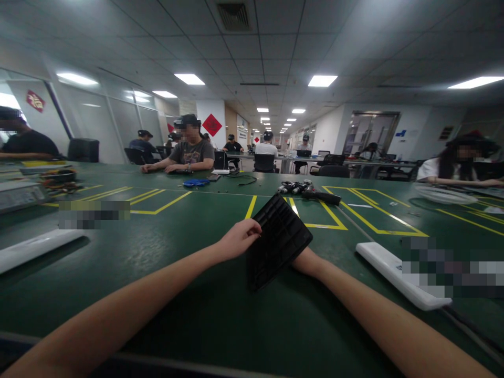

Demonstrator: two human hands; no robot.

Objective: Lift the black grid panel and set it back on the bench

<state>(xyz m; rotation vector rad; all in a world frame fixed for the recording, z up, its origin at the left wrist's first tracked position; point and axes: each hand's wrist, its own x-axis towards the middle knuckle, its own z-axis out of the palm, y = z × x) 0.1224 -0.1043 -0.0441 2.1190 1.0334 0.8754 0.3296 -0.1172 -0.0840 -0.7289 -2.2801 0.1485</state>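
A black rectangular plastic tray [279,239], divided by ribs into shallow compartments, is tilted in the air above the green table. At its left edge, my left hand [241,237] has its fingers curled, the thumb and forefinger close together against the plastic. My right hand [307,261] grips the tray from behind at the lower right. Most of the right fingers are hidden by the tray.
The green table [189,294] bears yellow tape outlines [326,226]. A white power strip [401,273] lies at right, another white strip [39,248] at left. Beyond the tray are bundled dark cables [295,187] and a blue item [196,182]. A co-worker [192,149] sits opposite.
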